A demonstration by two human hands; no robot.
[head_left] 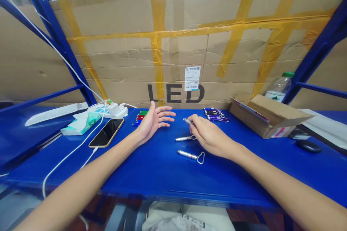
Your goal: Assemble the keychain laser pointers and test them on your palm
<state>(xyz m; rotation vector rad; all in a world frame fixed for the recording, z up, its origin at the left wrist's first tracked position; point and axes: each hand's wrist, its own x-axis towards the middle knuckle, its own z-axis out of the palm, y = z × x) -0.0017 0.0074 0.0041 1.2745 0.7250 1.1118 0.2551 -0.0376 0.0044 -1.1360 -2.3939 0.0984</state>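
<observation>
My right hand (pixel 210 131) pinches a small silver keychain flashlight (pixel 187 120) just above the blue table, its far end poking out past the fingertips. Under and beside that hand lies a second silver flashlight (pixel 183 139), its clip partly behind my fingers. Nearer to me a third silver flashlight (pixel 187 155) rests with a heart-shaped carabiner (pixel 201 157) at its right end. My left hand (pixel 153 121) is open, fingers spread and holding nothing, beside a row of green, red and blue flashlights (pixel 140 117) that it partly hides.
Purple and black flashlights (pixel 215 114) lie in a group at the back. To the right stand an open cardboard box (pixel 252 117), a computer mouse (pixel 308 146) and a bottle (pixel 280 86). A phone (pixel 107 133), cables, a power strip (pixel 108 109) and tissues (pixel 81 122) occupy the left.
</observation>
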